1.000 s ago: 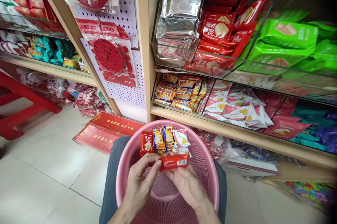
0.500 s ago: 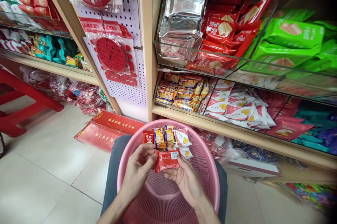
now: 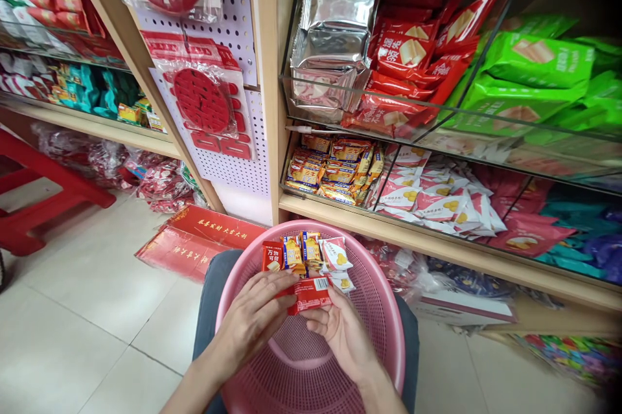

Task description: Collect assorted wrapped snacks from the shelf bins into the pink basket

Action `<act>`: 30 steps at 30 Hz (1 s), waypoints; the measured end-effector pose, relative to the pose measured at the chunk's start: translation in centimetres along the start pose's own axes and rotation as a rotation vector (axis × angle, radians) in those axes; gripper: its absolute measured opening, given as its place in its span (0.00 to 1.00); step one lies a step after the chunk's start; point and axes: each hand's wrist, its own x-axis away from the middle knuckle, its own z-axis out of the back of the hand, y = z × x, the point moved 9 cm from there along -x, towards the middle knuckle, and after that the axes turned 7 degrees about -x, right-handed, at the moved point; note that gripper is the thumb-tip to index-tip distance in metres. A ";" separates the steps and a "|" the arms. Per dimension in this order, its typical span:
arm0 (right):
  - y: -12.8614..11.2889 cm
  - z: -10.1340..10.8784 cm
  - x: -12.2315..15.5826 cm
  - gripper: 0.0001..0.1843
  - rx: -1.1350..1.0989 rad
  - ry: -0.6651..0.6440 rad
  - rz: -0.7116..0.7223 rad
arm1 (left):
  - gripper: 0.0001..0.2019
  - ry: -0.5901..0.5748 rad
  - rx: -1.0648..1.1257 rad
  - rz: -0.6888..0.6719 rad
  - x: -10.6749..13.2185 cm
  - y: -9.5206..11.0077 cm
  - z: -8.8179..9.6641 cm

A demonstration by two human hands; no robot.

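Note:
A red snack packet (image 3: 311, 295), barcode side up, is held level over a pink plastic basket (image 3: 397, 323). My right hand (image 3: 343, 333) pinches the packet's right end between thumb and fingers. At its left end, my left hand (image 3: 255, 310) is closed with the fingers lying over the packet, and the thumb is mostly hidden beneath them. Inside the basket by the far rim lie another red packet (image 3: 273, 256), yellow-and-blue biscuit packets (image 3: 293, 252) and white packets (image 3: 335, 253). The basket rests on my lap.
Ahead, shelf bins hold yellow biscuit packets (image 3: 335, 168), white packets (image 3: 437, 200), red packets (image 3: 405, 51) and green packets (image 3: 534, 77). A red stool (image 3: 43, 197) stands at left. Flat red boxes (image 3: 194, 242) lie on the tiled floor.
My left hand has turned over, its fingers now covering the left end of the red packet. The right hand keeps its hold, and the view has shifted slightly.

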 end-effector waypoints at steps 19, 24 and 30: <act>0.0 -0.5 0.1 0.22 0.312 -0.021 0.132 | 0.05 0.121 0.872 0.857 4.1 -3.3 -4.2; 0.5 -1.5 0.1 0.21 0.281 -0.038 0.142 | 0.07 -0.020 0.775 0.803 3.6 -2.3 -4.9; 0.4 0.0 -0.1 0.25 0.264 0.078 0.129 | 0.14 -0.042 0.385 0.776 3.0 -5.3 -1.8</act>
